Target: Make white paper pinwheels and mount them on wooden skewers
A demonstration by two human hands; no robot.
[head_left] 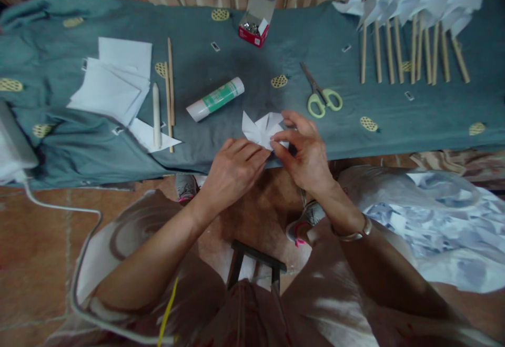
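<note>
A white paper pinwheel (263, 129), with folded pointed blades, lies at the front edge of the cloth-covered table, between my hands. My left hand (237, 167) is closed on its near left edge, fingers together. From the right, my right hand (303, 152) pinches the paper with bent thumb and fingers near the centre and the right blade. Just beyond the pinwheel lies a green and white glue stick (216, 99). Scissors with pale green handles (324, 102) rest to the right, blades pointing away from me.
White paper squares (110, 84), thin wooden sticks (170, 94) and a white pen-like tool (157, 115) lie left. A red box of metal pins (253, 31) stands at the back. Finished pinwheels on sticks (414, 21) fill the back right. A bag of paper scraps (442, 226) sits below right.
</note>
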